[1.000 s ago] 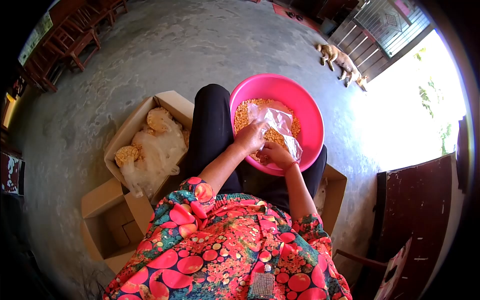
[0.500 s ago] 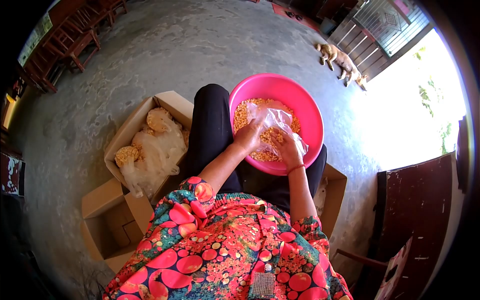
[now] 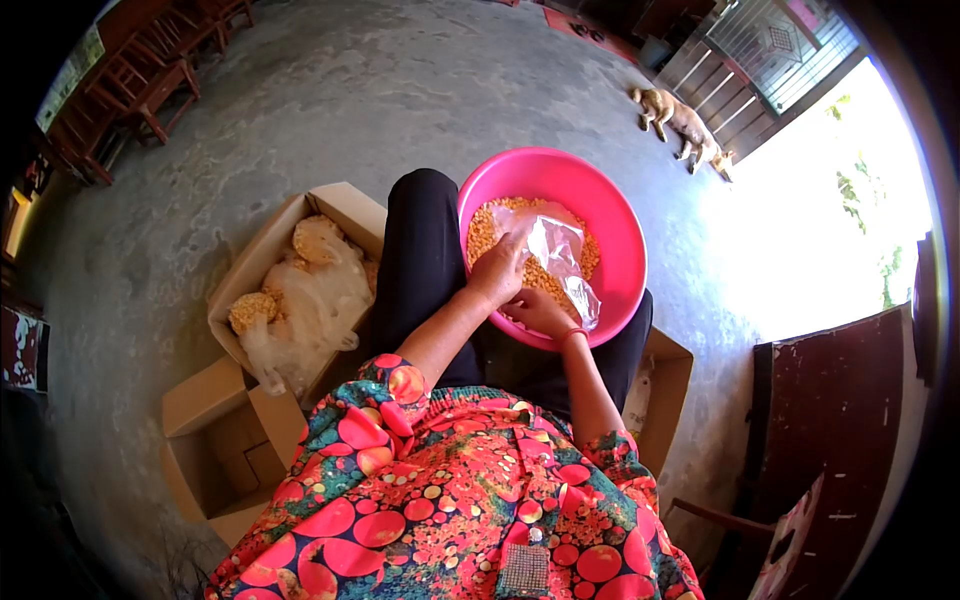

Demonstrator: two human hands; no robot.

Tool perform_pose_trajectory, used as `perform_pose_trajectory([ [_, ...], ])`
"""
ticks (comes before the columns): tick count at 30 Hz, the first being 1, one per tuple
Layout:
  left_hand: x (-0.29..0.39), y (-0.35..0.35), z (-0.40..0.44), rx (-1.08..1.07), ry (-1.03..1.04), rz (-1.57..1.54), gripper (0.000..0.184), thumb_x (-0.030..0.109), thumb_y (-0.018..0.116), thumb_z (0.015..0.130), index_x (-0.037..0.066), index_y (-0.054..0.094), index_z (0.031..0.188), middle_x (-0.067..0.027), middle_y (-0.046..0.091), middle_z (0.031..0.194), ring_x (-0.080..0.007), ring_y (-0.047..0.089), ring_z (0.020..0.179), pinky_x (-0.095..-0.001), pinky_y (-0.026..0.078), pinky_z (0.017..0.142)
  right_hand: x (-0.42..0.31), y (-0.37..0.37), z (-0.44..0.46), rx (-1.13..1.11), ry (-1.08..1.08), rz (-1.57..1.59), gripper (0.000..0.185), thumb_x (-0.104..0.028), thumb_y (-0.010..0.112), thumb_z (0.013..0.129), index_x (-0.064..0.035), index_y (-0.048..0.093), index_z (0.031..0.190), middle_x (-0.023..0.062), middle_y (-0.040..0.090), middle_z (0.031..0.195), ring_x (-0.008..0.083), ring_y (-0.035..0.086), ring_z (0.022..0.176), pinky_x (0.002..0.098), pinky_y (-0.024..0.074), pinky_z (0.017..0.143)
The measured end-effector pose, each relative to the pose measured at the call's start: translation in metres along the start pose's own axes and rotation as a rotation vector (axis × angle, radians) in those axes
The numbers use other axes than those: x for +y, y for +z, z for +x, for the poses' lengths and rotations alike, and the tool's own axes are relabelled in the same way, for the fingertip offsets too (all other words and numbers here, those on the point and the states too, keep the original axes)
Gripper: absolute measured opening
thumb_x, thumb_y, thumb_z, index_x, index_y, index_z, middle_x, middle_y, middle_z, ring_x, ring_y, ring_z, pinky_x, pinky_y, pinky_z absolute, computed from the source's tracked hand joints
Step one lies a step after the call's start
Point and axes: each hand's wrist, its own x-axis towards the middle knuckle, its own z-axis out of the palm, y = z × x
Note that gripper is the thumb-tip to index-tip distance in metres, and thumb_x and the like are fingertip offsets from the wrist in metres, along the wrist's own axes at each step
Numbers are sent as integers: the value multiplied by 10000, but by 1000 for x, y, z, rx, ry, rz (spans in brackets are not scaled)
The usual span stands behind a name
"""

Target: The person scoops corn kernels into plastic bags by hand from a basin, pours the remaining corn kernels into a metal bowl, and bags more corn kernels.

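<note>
A pink plastic basin (image 3: 620, 230) rests on my lap, its bottom covered with yellow-orange kernels (image 3: 483, 228) that look like dried corn. Inside it lies a clear plastic bag (image 3: 562, 245), crumpled and shiny. My left hand (image 3: 499, 270) is closed on the bag's left edge, thumb toward the middle. Low in the basin, my right hand (image 3: 543, 314) points left with curled fingers, just under my left hand and close to the kernels. Whatever its fingers grip is hidden.
Left of my leg, a cardboard box (image 3: 250, 262) holds plastic bags of kernels (image 3: 318, 275). Another open box (image 3: 215, 440) stands nearer, and one more (image 3: 668, 400) is at my right. A dog (image 3: 682, 122) lies near the bright doorway. Wooden chairs (image 3: 150, 95) line the far left.
My right hand has left the bag's right side and moved left and down, beside my left hand. The bag's right part now lies loose. My left hand has hardly moved.
</note>
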Motion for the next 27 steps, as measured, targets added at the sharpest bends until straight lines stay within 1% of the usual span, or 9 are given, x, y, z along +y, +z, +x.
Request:
perform_pose_trajectory([
  [3,-2,1,0,3,26,24,505,11,484,724,10,361,1213,-242,503,1020,-368,501,928,-390,422,779,29,9,9,93,-234,-335,347,-183,592,679,-64,560,1003,201,522,1016,335,498,950,390,407,815],
  [5,-3,3,1,-4,23,21,519,3,488,710,7,361,1214,-242,501,1026,-366,496,937,-388,418,791,33,7,8,179,94,-463,398,-140,553,680,-82,513,1072,202,493,1045,346,486,971,404,410,821],
  [8,-4,3,1,-28,3,6,521,7,486,703,-3,363,1210,-240,501,1030,-366,496,940,-385,414,797,30,7,6,276,201,-481,272,-142,548,685,-4,506,915,211,471,1046,366,495,946,406,408,804],
  [12,-4,4,1,21,56,0,544,-3,479,687,1,357,1217,-238,495,1048,-361,500,937,-378,415,798,17,6,6,376,337,-539,294,-152,542,683,-5,520,936,214,491,1039,343,512,930,411,415,795],
  [15,-1,1,0,-3,16,0,553,-6,475,684,14,356,1223,-237,488,1064,-359,503,937,-373,417,794,13,4,8,83,426,-525,331,-130,512,679,-92,555,1005,187,542,1016,335,533,914,420,426,793],
  [18,2,0,0,-10,0,-20,557,-5,476,683,24,357,1227,-233,485,1070,-360,504,935,-371,419,788,32,8,16,100,204,-529,308,-194,520,694,-114,585,984,175,568,990,312,536,927,403,418,810],
  [21,6,-1,2,19,51,-26,533,-6,472,687,23,373,1211,-230,491,1059,-361,504,931,-373,417,783,42,13,25,80,-129,-551,247,-263,540,706,-64,620,830,174,598,742,336,566,753,392,430,719],
  [24,-1,6,10,59,43,-80,458,-9,463,699,9,418,1154,-226,505,1034,-356,504,930,-373,412,788,29,16,30,3,-93,-542,243,-278,549,711,-57,629,773,172,601,716,304,576,761,386,431,691],
  [27,-26,22,11,56,72,-47,355,-2,459,716,-8,472,1070,-219,522,1007,-348,504,936,-367,408,800,-16,11,26,-137,279,-444,324,-313,548,725,-39,605,889,181,581,955,321,541,907,396,399,791],
])
